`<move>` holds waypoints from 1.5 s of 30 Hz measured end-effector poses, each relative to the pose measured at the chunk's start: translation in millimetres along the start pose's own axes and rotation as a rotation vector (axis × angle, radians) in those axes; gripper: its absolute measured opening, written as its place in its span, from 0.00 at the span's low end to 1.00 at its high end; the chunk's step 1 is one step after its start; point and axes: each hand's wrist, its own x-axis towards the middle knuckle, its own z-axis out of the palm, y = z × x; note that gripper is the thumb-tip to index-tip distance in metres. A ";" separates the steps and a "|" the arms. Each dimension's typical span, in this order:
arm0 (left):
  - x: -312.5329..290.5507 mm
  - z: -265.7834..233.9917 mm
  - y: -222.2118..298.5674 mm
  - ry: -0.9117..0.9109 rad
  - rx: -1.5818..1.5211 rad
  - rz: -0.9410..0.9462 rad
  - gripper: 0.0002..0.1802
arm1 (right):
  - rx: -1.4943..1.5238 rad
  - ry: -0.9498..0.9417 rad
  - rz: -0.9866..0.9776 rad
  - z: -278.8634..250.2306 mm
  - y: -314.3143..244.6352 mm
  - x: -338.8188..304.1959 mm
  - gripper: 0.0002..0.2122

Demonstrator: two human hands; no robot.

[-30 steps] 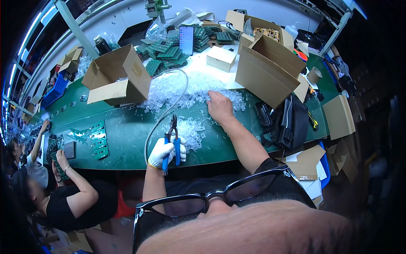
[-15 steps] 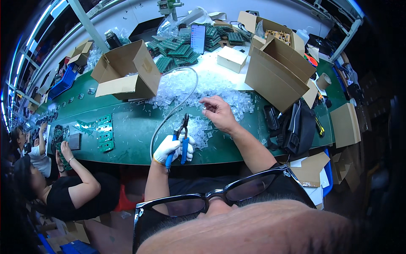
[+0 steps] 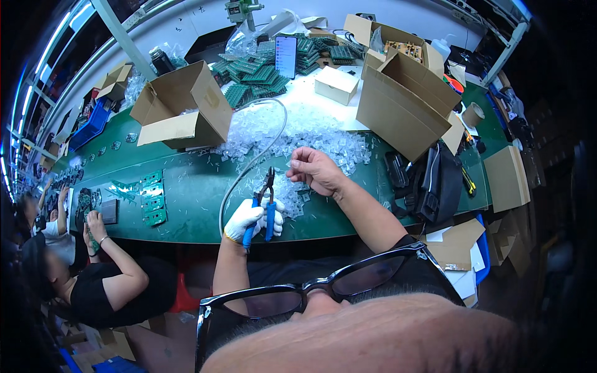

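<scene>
My left hand (image 3: 244, 219), in a white knit glove, grips blue-handled cutting pliers (image 3: 270, 217) upright near the front edge of the green table (image 3: 193, 217). Their dark jaws point away from me and look slightly parted. My bare right hand (image 3: 316, 171) hovers to the right of the jaws, thumb and fingers drawn together in a pinch. Whether a small piece sits between those fingertips is too small to tell. Under and between the hands lies a small heap of clear plastic pieces (image 3: 291, 198). Beyond spreads a larger heap of similar clear pieces (image 3: 311, 132).
A grey hose (image 3: 249, 163) arcs left of the pliers. Open cardboard boxes stand left (image 3: 171, 130) and right (image 3: 401, 112). Behind are stacked green circuit boards (image 3: 258, 71), a phone (image 3: 286, 56) and a white box (image 3: 336, 85). A black bag (image 3: 438, 186) lies right; a co-worker (image 3: 93, 280) sits left.
My right hand has moved slightly left and down, toward the small heap, and its fingers have drawn closer together. My left hand keeps its hold on the pliers.
</scene>
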 end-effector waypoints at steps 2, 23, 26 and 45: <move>1.1 4.3 0.4 0.008 0.016 -0.011 0.42 | 0.004 -0.022 0.032 -0.3 3.7 -1.4 0.06; -3.8 23.4 5.2 0.238 0.223 -0.110 0.24 | -0.414 0.110 -0.199 27.0 14.2 -13.7 0.10; -4.6 24.2 7.8 0.277 0.273 -0.123 0.25 | -0.391 0.097 -0.183 27.3 13.7 -13.3 0.10; -2.5 1.4 -5.1 0.028 -0.062 0.112 0.43 | -1.495 0.493 -0.603 -21.8 -8.3 3.4 0.10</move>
